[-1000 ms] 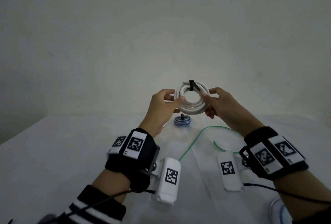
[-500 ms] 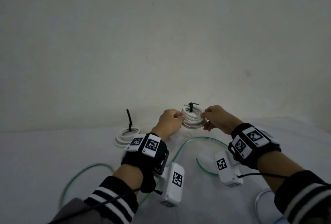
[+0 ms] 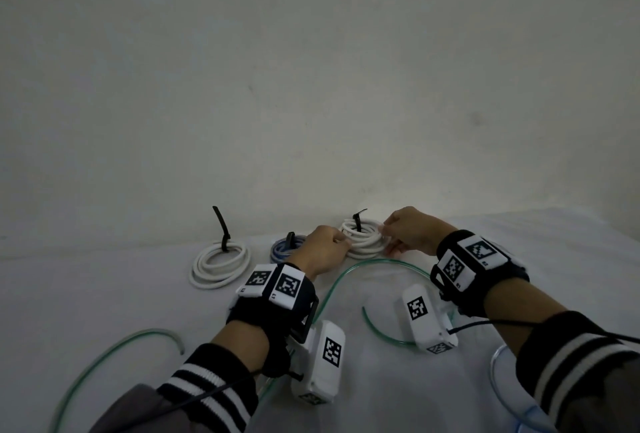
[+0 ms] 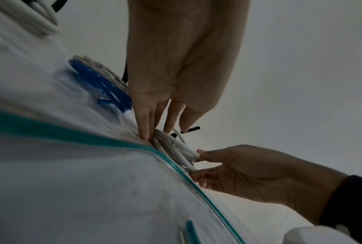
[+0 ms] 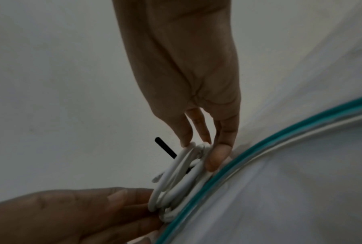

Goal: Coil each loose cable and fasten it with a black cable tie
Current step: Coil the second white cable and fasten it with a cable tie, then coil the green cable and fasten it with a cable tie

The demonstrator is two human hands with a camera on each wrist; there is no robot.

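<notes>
A white coiled cable (image 3: 363,242) bound by a black cable tie (image 3: 357,219) lies on the white table near the back wall. My left hand (image 3: 341,242) pinches its left edge between thumb and fingers. My right hand (image 3: 386,235) pinches its right edge. In the left wrist view the left fingers (image 4: 143,130) reach down to the coil (image 4: 176,148) at the table. The right wrist view shows my right thumb (image 5: 217,155) and fingers on the coil (image 5: 180,173), with the tie's tail (image 5: 165,147) sticking out. A loose green cable (image 3: 346,271) curves just in front.
Left of my hands lie a tied blue coil (image 3: 282,249) and a tied white coil (image 3: 220,264) with its black tie upright (image 3: 221,226). The green cable snakes on across the near table (image 3: 114,353). A clear cable (image 3: 502,394) loops at the bottom right.
Both hands have brought the tied white coil down from mid-air onto the table, to the right of the blue coil. Both hands stay on its two sides.
</notes>
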